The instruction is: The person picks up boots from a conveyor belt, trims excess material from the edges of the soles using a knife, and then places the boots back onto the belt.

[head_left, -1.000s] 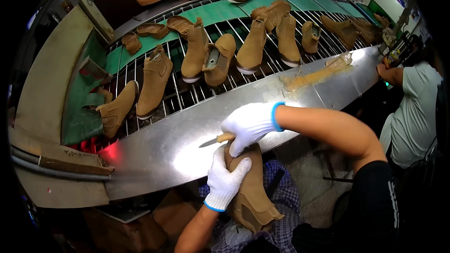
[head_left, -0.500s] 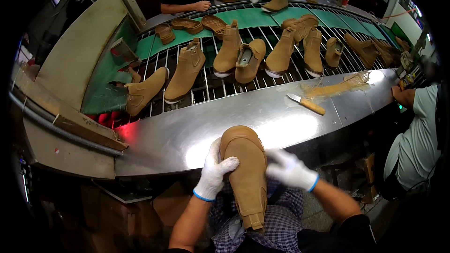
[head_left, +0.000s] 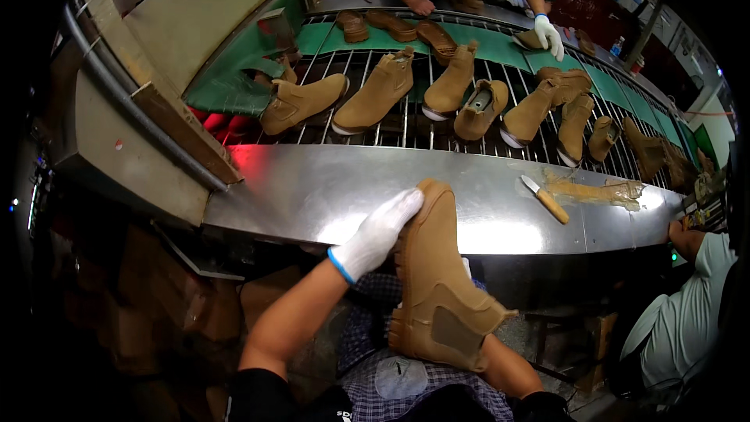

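A tan ankle boot (head_left: pixel 439 266) with an elastic side panel and a thick lugged sole is held in front of me, toe up and sole facing left. My left hand (head_left: pixel 379 236), in a white glove with a blue cuff, is closed around the toe end, fingers over the front of the sole. Behind the boot is my right hand (head_left: pixel 466 267); only a sliver of white glove shows, and its fingers are hidden. My right forearm comes up below the boot's heel and shaft. A knife (head_left: pixel 545 199) with a wooden handle lies on the metal ledge.
The metal ledge (head_left: pixel 312 187) borders a rack of bars (head_left: pixel 388 125) holding several tan boots (head_left: pixel 376 94). Loose soles (head_left: pixel 436 41) lie on green sheeting. Across the rack, a co-worker's gloved hand (head_left: pixel 548 35) touches a boot. Another person (head_left: pixel 680 297) sits at right. A panelled housing (head_left: pixel 129 148) stands left.
The boot has turned from its upper facing me to its side, sole now leftward. My right hand has gone behind it. The view has swung left, and a co-worker's hand has reached a far boot.
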The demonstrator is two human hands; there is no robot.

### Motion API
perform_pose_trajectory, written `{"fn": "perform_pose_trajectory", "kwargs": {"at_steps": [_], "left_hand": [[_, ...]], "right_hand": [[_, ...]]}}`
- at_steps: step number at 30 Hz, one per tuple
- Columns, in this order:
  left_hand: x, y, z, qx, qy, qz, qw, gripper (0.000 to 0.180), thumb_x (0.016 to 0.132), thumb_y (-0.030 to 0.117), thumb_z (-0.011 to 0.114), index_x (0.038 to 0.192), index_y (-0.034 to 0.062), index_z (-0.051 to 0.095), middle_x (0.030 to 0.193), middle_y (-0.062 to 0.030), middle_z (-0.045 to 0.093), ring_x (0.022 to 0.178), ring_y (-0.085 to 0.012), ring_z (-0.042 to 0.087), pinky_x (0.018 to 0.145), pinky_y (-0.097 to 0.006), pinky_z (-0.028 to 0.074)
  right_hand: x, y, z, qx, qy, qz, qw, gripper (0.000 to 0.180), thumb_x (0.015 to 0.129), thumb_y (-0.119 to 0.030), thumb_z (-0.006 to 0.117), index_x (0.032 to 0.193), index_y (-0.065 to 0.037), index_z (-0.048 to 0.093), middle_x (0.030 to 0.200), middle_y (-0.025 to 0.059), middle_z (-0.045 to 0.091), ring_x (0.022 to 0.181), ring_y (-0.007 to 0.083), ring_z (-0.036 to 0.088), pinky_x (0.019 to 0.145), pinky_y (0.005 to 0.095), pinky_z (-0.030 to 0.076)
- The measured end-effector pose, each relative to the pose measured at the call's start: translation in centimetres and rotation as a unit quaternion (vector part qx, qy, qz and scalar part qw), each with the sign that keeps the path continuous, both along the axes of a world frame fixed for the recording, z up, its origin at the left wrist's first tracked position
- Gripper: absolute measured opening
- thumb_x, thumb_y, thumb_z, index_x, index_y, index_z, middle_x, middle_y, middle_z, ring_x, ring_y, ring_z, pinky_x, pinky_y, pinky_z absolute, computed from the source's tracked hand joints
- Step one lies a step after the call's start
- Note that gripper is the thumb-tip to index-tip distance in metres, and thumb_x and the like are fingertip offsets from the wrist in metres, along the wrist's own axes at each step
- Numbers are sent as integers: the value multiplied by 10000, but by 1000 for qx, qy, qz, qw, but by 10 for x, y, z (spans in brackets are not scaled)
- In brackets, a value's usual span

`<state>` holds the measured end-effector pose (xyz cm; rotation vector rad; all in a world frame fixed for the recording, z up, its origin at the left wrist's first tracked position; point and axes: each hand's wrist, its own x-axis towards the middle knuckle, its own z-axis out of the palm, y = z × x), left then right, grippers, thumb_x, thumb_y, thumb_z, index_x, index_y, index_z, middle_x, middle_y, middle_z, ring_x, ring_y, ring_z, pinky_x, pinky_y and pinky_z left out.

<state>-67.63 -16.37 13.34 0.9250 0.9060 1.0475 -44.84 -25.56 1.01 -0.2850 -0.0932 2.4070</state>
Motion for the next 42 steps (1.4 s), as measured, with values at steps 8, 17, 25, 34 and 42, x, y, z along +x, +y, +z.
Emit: {"fn": "perform_pose_trajectory", "kwargs": {"at_steps": [8,17,25,34,42], "left_hand": [[20,-9,-1,57,139,3,989,657,1164,395,478,1608,-78,371,1499,-199,582,1374,-251,569,1172,-373,456],[16,11,10,1,43,-24,999,690,1115,415,574,1611,-34,404,1434,-124,624,1263,-184,630,1084,-348,516],[37,-67,-6,-77,-160,-37,983,767,1137,484,497,1656,-44,296,1617,-233,471,1489,-327,492,1226,-459,427],[41,-65,54,-264,-346,-28,900,692,1144,569,380,1639,88,338,1588,-213,488,1423,-417,551,1109,-678,525],[68,-54,76,-215,-302,-42,928,700,1139,605,343,1605,86,406,1550,-215,537,1398,-381,579,1096,-625,546]], "right_hand": [[27,-21,20,49,-144,-37,988,633,1160,-480,413,1649,-82,365,1636,151,460,1462,287,506,1215,442,456],[21,16,50,157,-269,-66,948,591,1162,-432,433,1638,-88,371,1618,138,477,1450,270,517,1204,434,472],[25,52,83,374,-449,-92,806,556,1164,-389,450,1628,-93,376,1602,127,493,1439,256,526,1195,427,486],[25,80,125,176,-542,-54,820,561,1125,-488,529,1448,-30,559,1266,135,717,1141,207,710,1005,367,582],[58,41,183,398,-589,-185,678,829,963,-244,770,1624,16,342,1515,250,564,1407,335,578,1182,426,479]]}}
